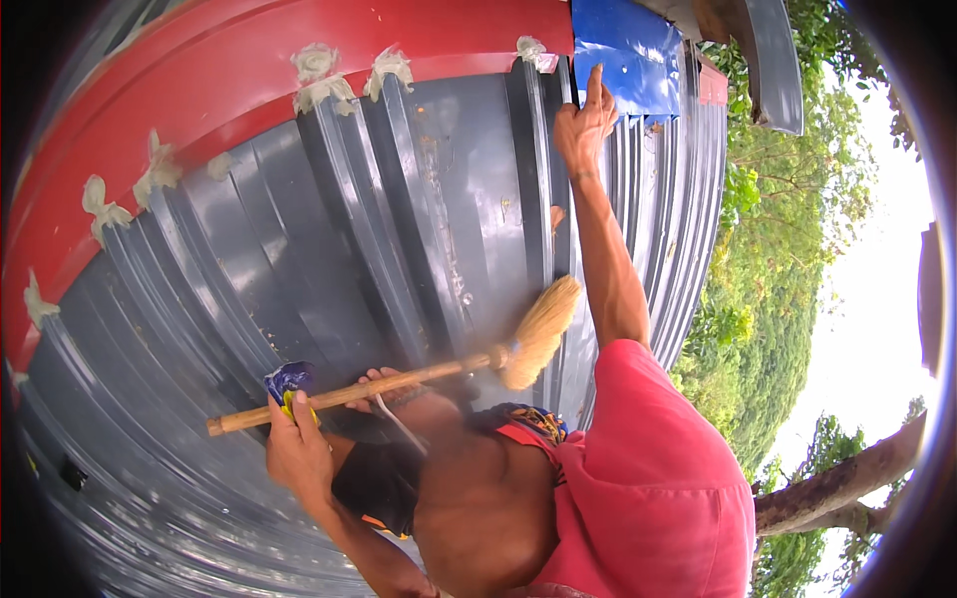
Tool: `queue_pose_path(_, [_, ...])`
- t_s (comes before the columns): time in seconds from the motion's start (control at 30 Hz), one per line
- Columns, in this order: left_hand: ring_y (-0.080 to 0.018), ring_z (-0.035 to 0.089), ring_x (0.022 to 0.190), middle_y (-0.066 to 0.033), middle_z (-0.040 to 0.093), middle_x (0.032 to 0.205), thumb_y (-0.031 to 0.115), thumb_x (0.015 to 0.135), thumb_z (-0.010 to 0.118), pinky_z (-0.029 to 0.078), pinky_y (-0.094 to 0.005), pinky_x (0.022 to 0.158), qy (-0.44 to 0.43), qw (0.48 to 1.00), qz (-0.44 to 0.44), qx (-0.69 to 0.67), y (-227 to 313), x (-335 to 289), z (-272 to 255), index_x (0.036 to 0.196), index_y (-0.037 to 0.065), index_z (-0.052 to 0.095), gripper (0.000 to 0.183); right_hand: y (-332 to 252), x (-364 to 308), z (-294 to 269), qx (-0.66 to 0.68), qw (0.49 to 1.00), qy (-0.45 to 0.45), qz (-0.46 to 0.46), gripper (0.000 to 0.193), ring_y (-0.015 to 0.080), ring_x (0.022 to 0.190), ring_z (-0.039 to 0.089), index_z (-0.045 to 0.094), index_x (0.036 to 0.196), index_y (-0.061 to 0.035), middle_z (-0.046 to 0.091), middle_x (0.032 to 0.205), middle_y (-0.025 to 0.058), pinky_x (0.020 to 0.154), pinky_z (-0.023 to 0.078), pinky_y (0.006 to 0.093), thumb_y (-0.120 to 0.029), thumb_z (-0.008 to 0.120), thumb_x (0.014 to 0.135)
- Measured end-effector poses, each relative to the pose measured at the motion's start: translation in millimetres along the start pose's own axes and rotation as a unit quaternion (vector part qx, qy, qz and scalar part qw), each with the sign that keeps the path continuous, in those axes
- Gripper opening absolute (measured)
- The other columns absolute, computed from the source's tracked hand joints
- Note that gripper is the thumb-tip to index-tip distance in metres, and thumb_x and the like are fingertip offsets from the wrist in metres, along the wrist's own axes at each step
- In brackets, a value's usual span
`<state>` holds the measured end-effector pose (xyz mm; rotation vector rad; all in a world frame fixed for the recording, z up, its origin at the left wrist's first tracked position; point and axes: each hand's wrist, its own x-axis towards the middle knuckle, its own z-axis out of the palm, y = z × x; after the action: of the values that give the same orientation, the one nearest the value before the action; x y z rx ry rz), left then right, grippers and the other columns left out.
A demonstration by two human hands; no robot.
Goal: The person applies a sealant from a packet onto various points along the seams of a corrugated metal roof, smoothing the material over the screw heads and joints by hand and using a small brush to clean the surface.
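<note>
Clenching the broom (399,379) handle, the left hand (297,453) works while the right hand (586,125) presses open-palmed on the slick metal roof (429,199) — one slip could topple him.

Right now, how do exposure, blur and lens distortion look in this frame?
Head view: the fisheye bends the ribs of the grey corrugated sheeting toward the rim, with a black vignette at the edges; the sky at right is blown out white; the sheeting's lower-left part is smeared by blur; the brush and the left hand gripping its handle are fairly sharp.
</note>
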<state>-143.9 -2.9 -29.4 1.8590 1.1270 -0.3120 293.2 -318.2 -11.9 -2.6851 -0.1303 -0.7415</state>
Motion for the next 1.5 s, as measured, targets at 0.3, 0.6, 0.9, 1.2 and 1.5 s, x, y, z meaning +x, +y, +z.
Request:
queue_pose_path(0.3, [-0.0261,0.065,0.081,-0.0159,0.068,0.089,0.02,0.107,0.055,0.051,-0.0375,0.076,0.025,0.969,0.143,-0.201,24,4,13,0.115,-0.001,0.063,0.024,-164,-166,-71,0.325,0.88,-0.334,-0.094,0.072,0.0334,0.136,0.047,0.042,0.158,-0.0047,0.058,0.143,0.0168,0.119,0.033,0.0451,0.001,0.054,0.088])
queue_pose_path(0.6, [-0.024,0.068,0.063,-0.0127,0.068,0.078,0.018,0.11,0.049,0.051,-0.0374,0.061,0.001,0.965,0.21,-0.154,29,-7,6,0.11,0.0,0.058,0.021,-218,-203,-96,0.432,0.669,-0.601,-0.069,0.044,0.0301,0.143,0.042,0.062,0.14,-0.0018,0.051,0.152,0.0138,0.12,0.031,0.044,-0.008,0.053,0.098])
queue_pose_path(0.9, [-0.0291,0.07,0.066,-0.0166,0.068,0.075,0.015,0.108,0.048,0.053,-0.0401,0.062,-0.01,0.959,0.216,-0.182,24,-6,8,0.113,-0.003,0.058,0.022,-217,-210,-79,0.482,0.568,-0.666,0.04,0.034,0.0266,0.14,0.043,0.069,0.131,-0.0017,0.053,0.148,0.0114,0.114,0.039,0.041,-0.013,0.055,0.102])
queue_pose_path(1.2, [-0.0313,0.069,0.065,-0.0157,0.066,0.071,0.018,0.108,0.046,0.051,-0.0435,0.062,-0.026,0.969,0.194,-0.153,28,-6,8,0.108,-0.001,0.06,0.023,-218,-207,-74,0.495,0.518,-0.691,0.092,0.035,0.0279,0.143,0.045,0.069,0.128,-0.0002,0.053,0.15,0.014,0.121,0.031,0.0431,-0.015,0.05,0.103])
queue_pose_path(1.5, [-0.0418,0.065,0.077,-0.0209,0.065,0.078,0.022,0.108,0.047,0.046,-0.053,0.071,0.006,0.985,0.159,-0.069,37,-2,12,0.105,-0.001,0.059,0.026,-214,-185,-83,0.493,0.546,-0.673,0.082,0.032,0.0266,0.14,0.046,0.071,0.12,-0.0009,0.053,0.15,0.0163,0.12,0.029,0.0424,-0.021,0.054,0.101])
